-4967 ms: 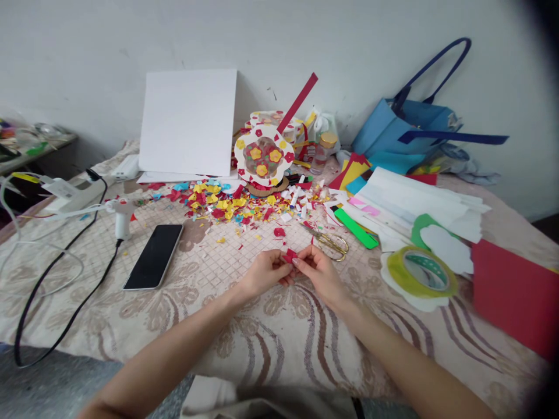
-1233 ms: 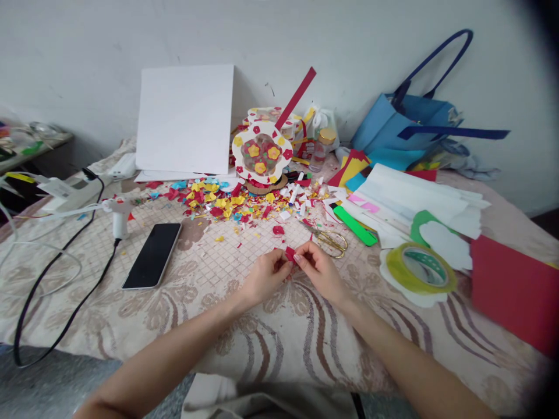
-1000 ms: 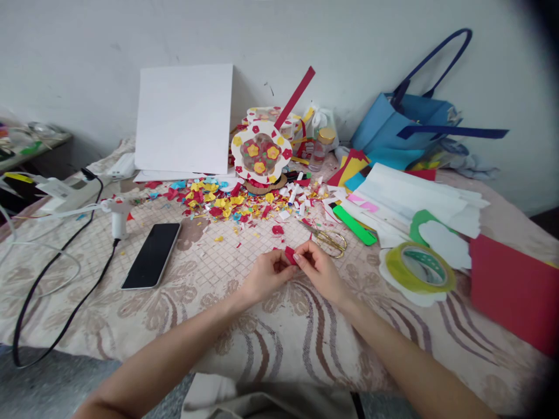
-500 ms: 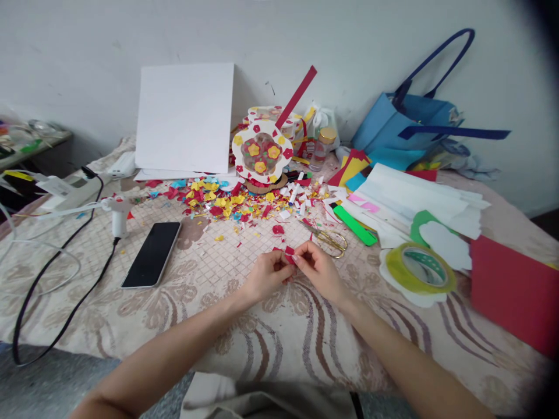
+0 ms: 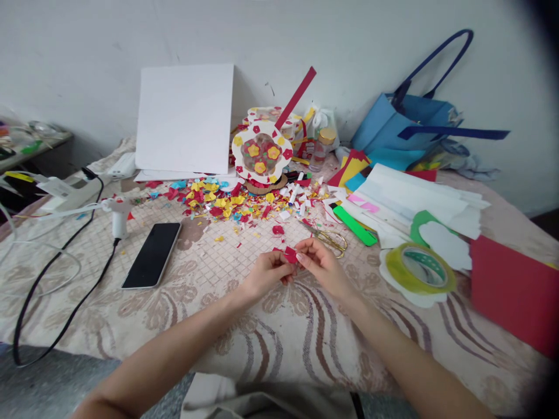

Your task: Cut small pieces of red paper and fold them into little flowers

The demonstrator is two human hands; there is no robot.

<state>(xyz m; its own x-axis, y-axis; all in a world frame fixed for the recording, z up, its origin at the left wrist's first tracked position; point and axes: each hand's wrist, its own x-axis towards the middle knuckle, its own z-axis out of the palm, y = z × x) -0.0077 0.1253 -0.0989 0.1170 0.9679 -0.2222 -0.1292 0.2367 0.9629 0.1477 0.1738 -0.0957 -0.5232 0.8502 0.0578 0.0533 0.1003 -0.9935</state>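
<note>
Both my hands meet over the near middle of the cloth, pinching a small piece of red paper (image 5: 290, 254) between them. My left hand (image 5: 267, 274) grips it from the left with thumb and fingers closed. From the right, my right hand (image 5: 322, 265) pinches its edge between thumb and forefinger. Just beyond my fingers lies a small red paper flower (image 5: 278, 230). Gold-handled scissors (image 5: 332, 241) rest past my right hand, touching the cloth. Part of the paper is hidden by my fingertips.
Colourful paper scraps (image 5: 218, 201) are heaped behind, before a flower-shaped paper lantern (image 5: 262, 151). A phone (image 5: 152, 255) and a white glue gun (image 5: 119, 218) lie left. To the right are a green cutter (image 5: 354, 224), tape roll (image 5: 420, 269), red paper (image 5: 515, 294) and a blue bag (image 5: 384, 122).
My right hand has shifted slightly to the right and its fingers have moved on the red paper, so more of the piece shows. My left hand stays nearly in place.
</note>
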